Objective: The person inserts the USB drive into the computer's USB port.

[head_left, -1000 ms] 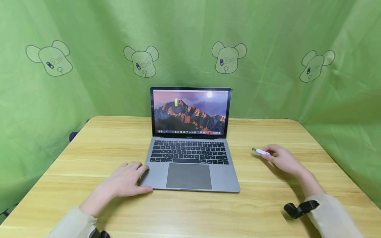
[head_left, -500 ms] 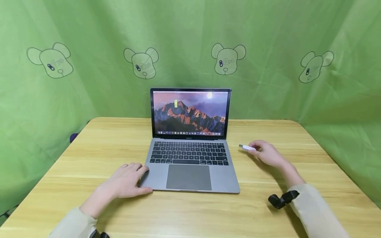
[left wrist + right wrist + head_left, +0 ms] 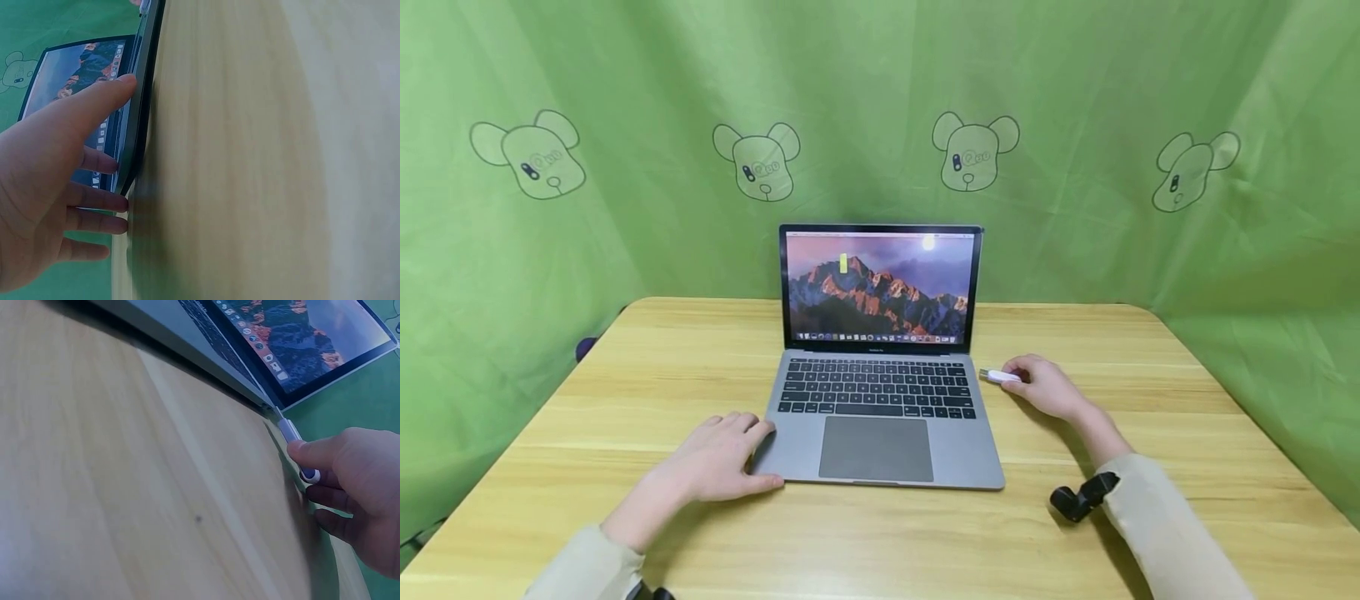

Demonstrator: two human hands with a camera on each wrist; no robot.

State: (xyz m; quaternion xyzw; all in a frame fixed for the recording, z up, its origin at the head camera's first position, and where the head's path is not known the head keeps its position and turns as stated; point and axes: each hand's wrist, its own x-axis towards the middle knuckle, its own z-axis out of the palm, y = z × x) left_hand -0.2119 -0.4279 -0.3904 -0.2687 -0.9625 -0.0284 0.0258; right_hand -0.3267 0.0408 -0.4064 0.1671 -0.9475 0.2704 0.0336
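Pinching USB stick (image 3: 1002, 377), right hand (image 3: 1047, 389) apparently curled

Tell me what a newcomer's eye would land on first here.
Probably the open laptop in the middle of the wooden table, its lit screen showing reddish mountains. Next, the white USB stick pinched in the right hand, its metal tip at the laptop's right edge. Behind it all, the bright green cloth carries a row of outlined round-eared animal heads.
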